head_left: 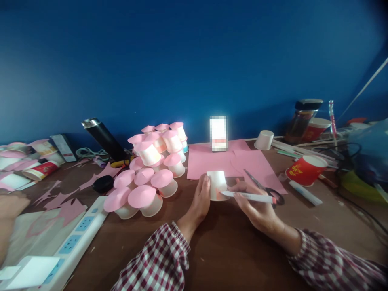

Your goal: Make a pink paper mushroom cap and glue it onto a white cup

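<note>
My left hand (200, 199) is closed around the left side of a white paper cup (216, 182), which stands upside down on the brown table. In my right hand (257, 210) is a white marker (250, 197) with an orange end, its tip touching the cup low on its side. A small orange mark shows on the cup beside the tip. Just behind my right hand lie scissors (257, 182) with dark handles, partly over sheets of pink paper (203, 159). My right fingers are wrapped about the marker's barrel.
Several cups with pink cone tops (145, 197) are stacked to the left. A power strip (75, 238), pink scraps (69, 210) and a black flask (104, 139) lie beyond. On the right are a red paper cup (306, 169), a white cup (264, 140) and a jar (303, 121). Another person's hand (10, 218) shows far left.
</note>
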Tool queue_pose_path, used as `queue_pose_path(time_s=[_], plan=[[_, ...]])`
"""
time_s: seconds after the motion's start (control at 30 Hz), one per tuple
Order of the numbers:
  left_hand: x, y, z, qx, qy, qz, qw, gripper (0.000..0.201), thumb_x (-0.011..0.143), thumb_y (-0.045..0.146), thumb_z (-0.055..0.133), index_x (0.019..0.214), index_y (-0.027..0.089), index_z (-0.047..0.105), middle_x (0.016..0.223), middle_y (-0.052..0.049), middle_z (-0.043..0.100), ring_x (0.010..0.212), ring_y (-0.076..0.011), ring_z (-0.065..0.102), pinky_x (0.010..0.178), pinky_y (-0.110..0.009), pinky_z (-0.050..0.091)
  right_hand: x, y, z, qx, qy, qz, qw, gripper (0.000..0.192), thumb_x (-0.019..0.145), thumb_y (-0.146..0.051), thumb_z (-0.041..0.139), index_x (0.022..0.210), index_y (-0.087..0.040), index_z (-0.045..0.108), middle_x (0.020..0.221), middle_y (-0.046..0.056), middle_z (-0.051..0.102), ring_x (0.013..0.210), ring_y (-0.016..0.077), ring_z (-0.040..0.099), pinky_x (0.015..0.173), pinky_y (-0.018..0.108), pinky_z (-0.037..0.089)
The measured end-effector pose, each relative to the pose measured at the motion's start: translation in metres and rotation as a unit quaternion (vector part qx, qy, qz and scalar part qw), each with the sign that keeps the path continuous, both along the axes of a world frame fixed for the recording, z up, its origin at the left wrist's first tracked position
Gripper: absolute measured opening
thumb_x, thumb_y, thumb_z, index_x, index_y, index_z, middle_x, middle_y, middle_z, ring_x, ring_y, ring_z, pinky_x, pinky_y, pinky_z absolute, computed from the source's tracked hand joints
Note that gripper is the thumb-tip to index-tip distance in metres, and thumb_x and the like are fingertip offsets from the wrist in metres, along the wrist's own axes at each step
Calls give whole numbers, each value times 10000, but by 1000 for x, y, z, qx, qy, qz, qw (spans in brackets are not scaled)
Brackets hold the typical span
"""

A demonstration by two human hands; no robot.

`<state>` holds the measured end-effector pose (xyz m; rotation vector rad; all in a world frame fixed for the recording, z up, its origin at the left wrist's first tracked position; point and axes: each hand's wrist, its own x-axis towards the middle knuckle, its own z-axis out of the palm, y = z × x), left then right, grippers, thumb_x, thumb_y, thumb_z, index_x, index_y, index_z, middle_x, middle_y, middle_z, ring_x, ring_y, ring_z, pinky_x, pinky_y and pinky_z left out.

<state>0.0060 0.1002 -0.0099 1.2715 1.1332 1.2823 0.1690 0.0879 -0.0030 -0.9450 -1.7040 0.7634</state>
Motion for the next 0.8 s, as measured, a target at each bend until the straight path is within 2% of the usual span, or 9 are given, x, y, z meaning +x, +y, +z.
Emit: queue_pose_path(time_s=[0.1, 0.23, 0.4, 0.57, 0.7, 0.8], plan=[[-1, 0, -1, 3, 20, 4, 1000, 509, 918, 484, 262, 1163, 137, 542, 1207, -120, 590, 1144, -237, 521, 987, -369, 393, 0, 0, -1, 1, 6, 1, 1000, 108, 841, -243, 536, 855, -179, 621, 753, 43, 651, 632, 157, 586, 557, 256, 478], [-3, -1, -4, -22, 67, 45, 997, 515, 909, 498, 286, 1235, 163, 502, 1355, -100, 477, 1292, -230, 376, 1075, -345, 296, -1, 1, -1, -6, 17, -22, 1000, 126, 843, -255, 532, 852, -167, 622, 767, 59, 649, 677, 171, 592, 588, 266, 476], [-4, 1, -12, -36, 72, 55, 995, 551, 905, 519, 259, 1294, 181, 455, 1408, -75, 418, 1337, -231, 302, 1104, -348, 255, -2, -1, 1, -30, 8, 12, 999, 129, 839, -266, 532, 838, -170, 618, 727, 45, 636, 618, 154, 566, 554, 256, 454], [-7, 4, -20, -73, 103, 66, 990, 591, 907, 505, 259, 1369, 148, 356, 1466, -94, 305, 1360, -232, 246, 1110, -360, 247, -1, 0, -3, -40, 42, -32, 998, 139, 849, -291, 532, 835, -177, 609, 707, 30, 612, 604, 143, 549, 546, 252, 429], [-8, 3, -22, -62, 91, 78, 991, 555, 907, 463, 307, 1353, 141, 378, 1463, -107, 311, 1353, -244, 263, 1112, -367, 240, -1, 1, -6, -40, 39, 12, 998, 118, 851, -274, 537, 838, -182, 610, 628, -9, 557, 535, 111, 491, 592, 263, 428], [-9, 5, -22, -38, 76, 72, 994, 503, 898, 446, 344, 1294, 156, 452, 1429, -105, 378, 1348, -251, 274, 1115, -379, 226, -2, 0, -5, -55, 52, 23, 997, 122, 849, -280, 539, 848, -180, 609, 622, -11, 542, 507, 102, 458, 525, 243, 401]])
